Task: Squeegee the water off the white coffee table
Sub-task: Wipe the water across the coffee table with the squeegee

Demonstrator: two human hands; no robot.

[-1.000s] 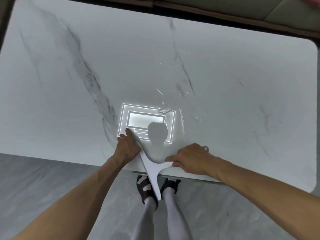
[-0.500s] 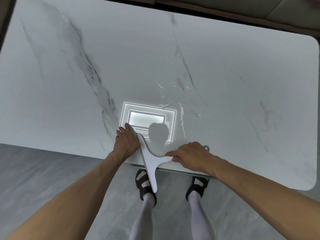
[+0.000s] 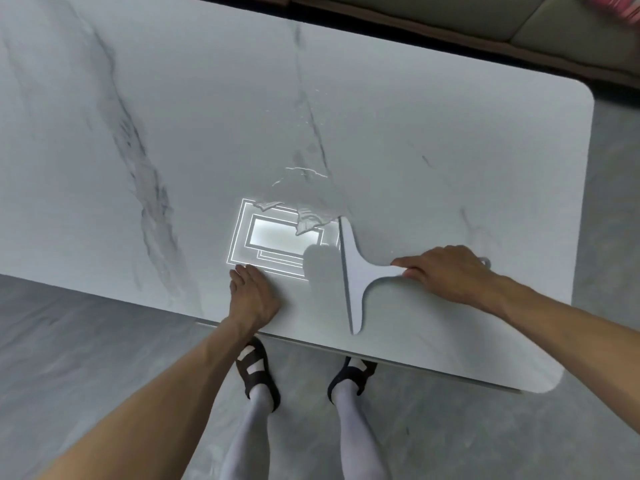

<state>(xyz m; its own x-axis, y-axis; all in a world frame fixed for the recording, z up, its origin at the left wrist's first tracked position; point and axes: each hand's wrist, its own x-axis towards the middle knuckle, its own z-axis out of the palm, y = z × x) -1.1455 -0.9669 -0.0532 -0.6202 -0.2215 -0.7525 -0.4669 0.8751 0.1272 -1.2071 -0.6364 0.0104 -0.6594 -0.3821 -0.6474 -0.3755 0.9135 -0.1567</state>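
While the white squeegee (image 3: 354, 271) is set on the marble surface (image 3: 450, 150) right of centre, its handle is held by the right grip (image 3: 446, 271), fingers curled round it. The left grip (image 3: 254, 296) is laid flat at lower centre, fingers straight. Water (image 3: 311, 216) is pooled just beside the blade's upper end.

Olive sofa (image 3: 571, 26) w/ pink-striped fabric (image 3: 616, 8) at its R end. Grey floor (image 3: 86, 341) in front of sofa. Dark sandals (image 3: 256, 372) + white socks (image 3: 258, 398) well apart from it.
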